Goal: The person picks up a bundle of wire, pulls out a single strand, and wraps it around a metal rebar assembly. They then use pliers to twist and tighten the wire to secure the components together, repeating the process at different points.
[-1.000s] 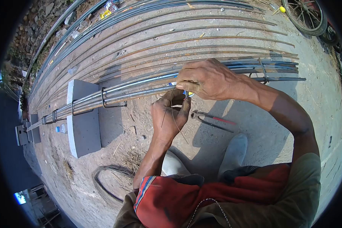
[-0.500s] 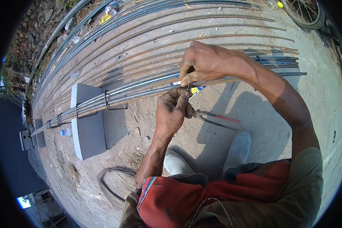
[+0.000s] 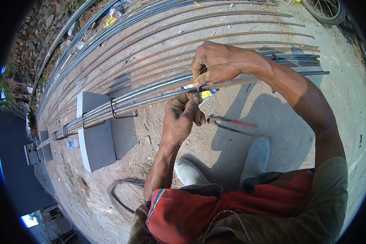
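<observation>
Pliers and wire coil on ground.

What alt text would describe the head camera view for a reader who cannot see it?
Seen from above, a person's right hand and left hand work thin tie wire around a bundle of steel rebars resting on a grey concrete block. Red-handled pincers lie on the dirt beside the hands, and a coil of wire lies near the person's grey shoes.

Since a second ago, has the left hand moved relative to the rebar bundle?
Yes. The left hand has risen from below the rebar bundle to right against its underside, closing into a fist beneath the right hand. The pincers lie on the ground beside it.
</observation>
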A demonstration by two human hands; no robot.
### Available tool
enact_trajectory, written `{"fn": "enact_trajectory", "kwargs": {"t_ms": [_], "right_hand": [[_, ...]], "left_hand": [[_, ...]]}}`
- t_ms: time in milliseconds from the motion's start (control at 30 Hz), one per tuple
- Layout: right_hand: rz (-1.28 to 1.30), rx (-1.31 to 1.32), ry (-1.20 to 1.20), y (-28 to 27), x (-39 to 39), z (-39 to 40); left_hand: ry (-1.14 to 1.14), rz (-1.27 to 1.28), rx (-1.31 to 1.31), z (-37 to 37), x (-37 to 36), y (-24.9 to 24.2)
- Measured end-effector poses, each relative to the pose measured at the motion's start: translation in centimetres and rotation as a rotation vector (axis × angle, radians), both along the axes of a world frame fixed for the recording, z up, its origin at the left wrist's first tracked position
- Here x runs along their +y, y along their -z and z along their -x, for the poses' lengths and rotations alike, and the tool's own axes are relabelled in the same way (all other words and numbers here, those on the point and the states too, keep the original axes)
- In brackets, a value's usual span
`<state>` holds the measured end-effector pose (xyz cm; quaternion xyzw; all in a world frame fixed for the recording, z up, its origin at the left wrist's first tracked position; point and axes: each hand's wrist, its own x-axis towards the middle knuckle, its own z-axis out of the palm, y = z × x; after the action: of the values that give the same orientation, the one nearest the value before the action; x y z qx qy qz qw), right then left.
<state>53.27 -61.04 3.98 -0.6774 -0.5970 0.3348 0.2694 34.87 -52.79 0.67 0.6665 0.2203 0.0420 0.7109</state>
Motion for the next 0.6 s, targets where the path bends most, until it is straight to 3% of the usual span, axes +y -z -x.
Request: {"fn": "enact_trajectory", "kwargs": {"t_ms": [67, 167, 200, 300, 367, 467, 567, 600], "right_hand": [[-0.011, 0.004, 0.056, 0.0, -1.0, -0.1], [0.017, 0.051, 0.129, 0.6, -1.8, 0.0], [-0.029, 0.017, 0.145, 1.0, -2.1, 0.1], [-0.169, -0.065, 0.205, 2.6, -3.0, 1.0], [-0.264, -0.097, 0.253, 3.2, -3.2, 1.4], [-0.166, -0.121, 0.337, 2.4, -3.3, 2.3], [-0.189, -0.093, 0.326, 2.9, -3.1, 1.9], [-0.171, -0.097, 0.346, 2.9, -3.0, 1.9]], "left_hand": [[0.017, 0.024, -0.026, 0.2, 0.7, 0.1], [0.038, -0.171, 0.037, 0.3, 1.1, -0.5], [0.075, -0.384, 0.039, 0.4, 1.4, -0.7], [0.183, -1.319, -0.333, -0.7, 3.4, -0.1], [0.237, -1.316, -0.247, -0.8, 3.7, -0.6], [0.379, -1.257, -0.031, -1.3, 4.5, -1.4], [0.455, -1.47, -0.327, -1.7, 5.7, -0.6], [0.476, -1.483, -0.309, -1.7, 5.8, -0.8]]}}
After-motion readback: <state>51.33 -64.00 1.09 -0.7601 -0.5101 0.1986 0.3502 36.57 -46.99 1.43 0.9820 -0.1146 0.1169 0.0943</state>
